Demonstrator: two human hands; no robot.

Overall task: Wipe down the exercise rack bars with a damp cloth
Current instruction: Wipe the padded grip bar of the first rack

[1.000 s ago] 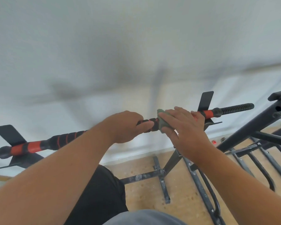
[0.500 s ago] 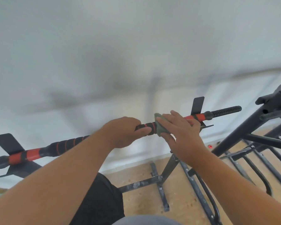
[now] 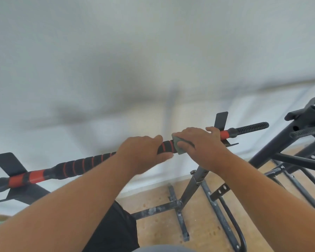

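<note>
A long black bar with red rings and red end bands (image 3: 84, 163) lies across two black rack cradles, running from lower left to upper right. My left hand (image 3: 144, 153) grips the bar near its middle, fingers curled over the top. Just to the right, my right hand (image 3: 200, 144) wraps a grey-green cloth (image 3: 178, 144) around the bar and holds it there. The bar's threaded black end (image 3: 253, 127) sticks out past the right cradle.
The right cradle plate (image 3: 220, 120) sits on a black upright (image 3: 193, 186) with floor feet. More black metal frames (image 3: 289, 160) stand at the right. A pale wall is close behind the bar. A wooden floor (image 3: 162, 231) lies below.
Both hands stayed on the bar while my view shifted. The right hand with the cloth slid slightly right along the bar, opening a small gap from the left hand.
</note>
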